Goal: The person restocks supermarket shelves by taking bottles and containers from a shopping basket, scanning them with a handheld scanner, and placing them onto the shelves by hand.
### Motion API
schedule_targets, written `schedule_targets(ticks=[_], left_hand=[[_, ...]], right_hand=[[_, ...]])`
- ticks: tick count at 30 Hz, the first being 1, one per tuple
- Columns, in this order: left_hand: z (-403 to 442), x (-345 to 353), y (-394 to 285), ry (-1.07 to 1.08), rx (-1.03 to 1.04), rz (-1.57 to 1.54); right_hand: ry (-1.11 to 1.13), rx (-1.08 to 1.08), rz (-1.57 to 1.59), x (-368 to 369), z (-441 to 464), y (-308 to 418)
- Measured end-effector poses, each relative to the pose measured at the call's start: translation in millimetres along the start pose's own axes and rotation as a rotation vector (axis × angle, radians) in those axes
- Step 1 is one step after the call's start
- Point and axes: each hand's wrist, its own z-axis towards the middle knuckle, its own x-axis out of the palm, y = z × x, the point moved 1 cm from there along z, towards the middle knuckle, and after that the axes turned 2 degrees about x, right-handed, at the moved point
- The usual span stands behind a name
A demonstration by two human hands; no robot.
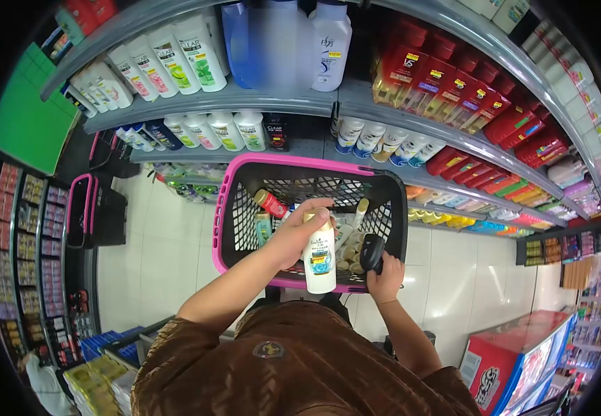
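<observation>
My left hand (293,238) is closed around a white shampoo bottle (320,260) with a gold cap, held over the near side of the basket, label toward me. My right hand (385,279) grips a black handheld scanner (372,252) at the basket's near right corner. The black basket has a pink rim (221,215). Inside it lie a red bottle (271,203) with a gold cap, a teal bottle (263,227) and several pale bottles, partly hidden by my hand and the held bottle.
Ahead, shelves (265,104) carry white, blue and red bottles. Other baskets (109,208) stand to the left on the tiled floor. A red and blue freezer (501,353) is at lower right. More stocked shelves (26,243) line the left side.
</observation>
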Motion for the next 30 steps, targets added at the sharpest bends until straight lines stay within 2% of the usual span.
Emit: schedule_targets(ticks=[1,4,7,9,10,11,13,14,15,17,18,22,24,27,29,30], left_hand=[[-1.3,7.2,3.0,-0.017,0.005,-0.001],[-7.4,31.8,2.9,-0.049,0.331,0.269],[-16.4,55.4,0.9,-0.15,0.398,0.151],[-20.5,65.0,3.4,-0.194,0.444,0.145],[-21.0,67.3,4.8,-0.203,0.486,0.134],[-21.0,70.2,5.2,-0.205,0.528,0.122],[-24.4,79.3,3.2,-0.238,0.559,0.08],[-25.5,80.4,2.6,-0.239,0.58,0.035],[-27.1,81.0,2.8,-0.242,0.598,-0.013],[-32.1,82.7,4.3,-0.25,0.606,-0.027],[-35.6,83.7,4.7,-0.243,0.624,-0.039],[-49.8,76.4,4.6,-0.173,0.679,0.025],[-62.1,70.6,-1.5,-0.16,0.693,0.124],[-82.5,59.6,-10.0,-0.045,0.713,0.02],[-100.6,48.8,-19.4,-0.003,0.652,0.017],[-109.2,46.2,-25.4,0.09,0.597,-0.034]], right_hand=[[0.004,0.005,0.033,0.8,-2.9,-2.0],[0.018,-0.02,0.116,-1.5,-2.2,-6.5],[-0.009,-0.069,0.23,-4.5,1.6,-7.4],[0.142,0.28,0.608,-10.7,3.3,-5.1],[0.192,0.297,0.78,-28.6,17.6,6.5],[0.195,0.282,0.788,-36.0,26.3,9.3],[0.313,0.23,1.064,-53.5,40.0,18.3],[0.31,0.206,1.099,-67.8,47.0,29.6],[0.318,0.2,1.091,-72.6,50.2,31.4],[0.329,-0.096,1.058,-80.2,52.0,38.3],[0.367,0.035,1.14,-81.9,50.9,47.2],[0.406,0.12,1.163,-84.6,48.8,87.1],[0.354,0.114,1.151,-92.5,48.3,114.8],[0.32,0.104,1.066,-102.0,40.4,146.0],[0.328,0.111,0.988,-99.4,29.9,156.9],[0.322,0.053,0.939,-94.5,26.6,157.5]])
